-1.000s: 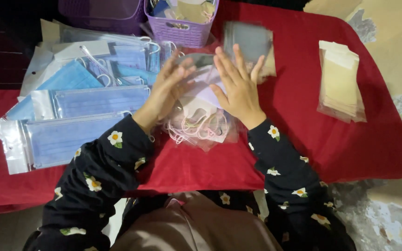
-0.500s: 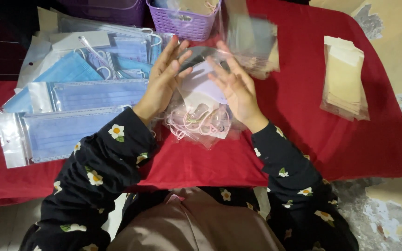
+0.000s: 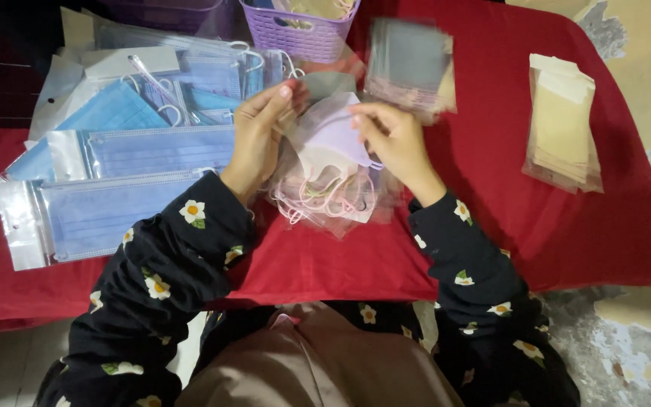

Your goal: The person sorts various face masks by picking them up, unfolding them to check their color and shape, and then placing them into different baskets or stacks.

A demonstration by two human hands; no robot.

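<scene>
Red cloth covers the surface (image 3: 566, 226). Both hands — left hand (image 3: 254, 136), right hand (image 3: 393, 136) — pinch a clear bag (image 3: 325, 173) of pale masks. Blue packs (image 3: 107, 203) already lie filled; flat bags (image 3: 563, 128) wait.

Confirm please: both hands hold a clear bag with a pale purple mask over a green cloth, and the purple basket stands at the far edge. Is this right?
Not quite: the cloth is red, not green, as the head view shows. The rest stands: the left hand and right hand hold the clear bag with the pale purple mask, and the purple basket stands at the far edge.
</scene>
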